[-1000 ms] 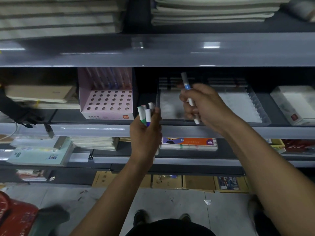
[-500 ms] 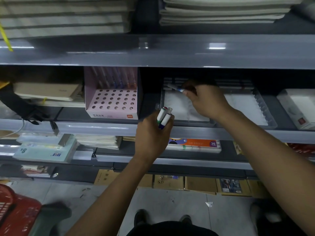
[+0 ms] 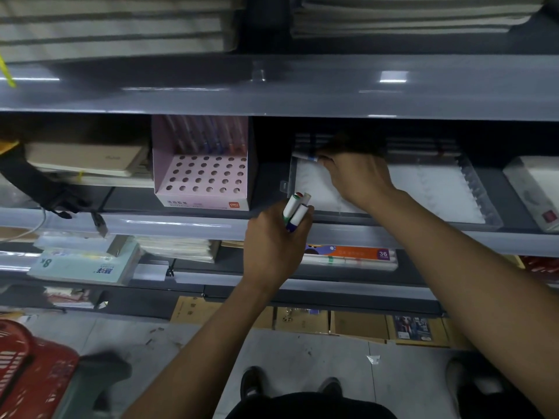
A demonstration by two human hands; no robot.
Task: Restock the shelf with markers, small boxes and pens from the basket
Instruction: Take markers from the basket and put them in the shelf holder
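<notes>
My left hand [image 3: 276, 240] grips a small bunch of white markers [image 3: 295, 210] in front of the shelf's grey edge [image 3: 181, 225]. My right hand [image 3: 355, 173] reaches into a clear plastic tray [image 3: 472, 189] on the middle shelf. Its fingertips pinch a white marker with a blue band [image 3: 305, 157], which lies flat at the tray's back left corner. Dark pens lie in a row at the tray's rear, partly hidden by the hand. The red basket [image 3: 27, 367] stands on the floor at lower left.
A pink pen display box [image 3: 202, 182] with holes stands left of the tray. A white box [image 3: 535, 189] sits at the far right. Stacked notebooks and packs fill the lower shelves, among them a 36-colour marker pack [image 3: 351, 255]. Cardboard boxes line the floor.
My right hand went from holding the blue-banded marker upright in front of the shelf to laying it deep in the tray. My left hand tilted its bunch of markers and stayed put.
</notes>
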